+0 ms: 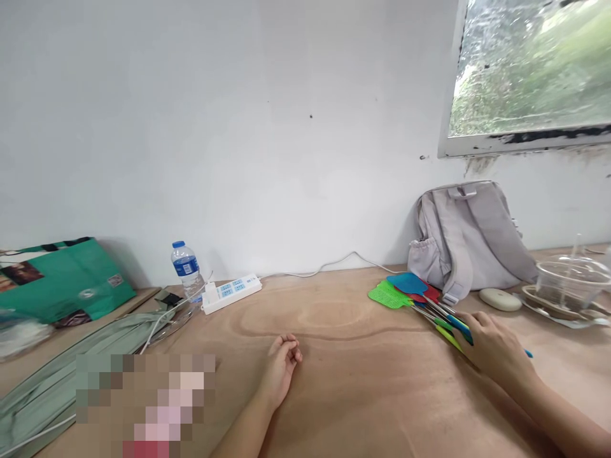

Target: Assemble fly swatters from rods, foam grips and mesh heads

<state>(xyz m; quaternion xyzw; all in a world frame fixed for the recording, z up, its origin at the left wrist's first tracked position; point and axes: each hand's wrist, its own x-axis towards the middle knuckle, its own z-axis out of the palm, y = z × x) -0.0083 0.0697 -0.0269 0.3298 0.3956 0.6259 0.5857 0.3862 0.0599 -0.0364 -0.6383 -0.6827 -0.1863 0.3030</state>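
Note:
My right hand [496, 346] lies over the handles of several fly swatters at the right of the table, its fingers curled round the blue and green grips. Their mesh heads fan out beyond it: a green head [389, 295], a blue head [407, 283] and a red head [432, 293], partly overlapping. Some of the handles are hidden under my palm. My left hand [282, 366] rests on the wooden table [344, 381] near the middle, fingers loosely curled in and nothing visible in them.
A grey backpack [470, 235] leans on the wall behind the swatters. Right of it are a cream oval case [500, 299] and a clear plastic cup [570, 280]. Leftward stand a white power strip [232, 292], a water bottle [187, 270], a green bag [71, 280] and grey-green fabric [71, 362].

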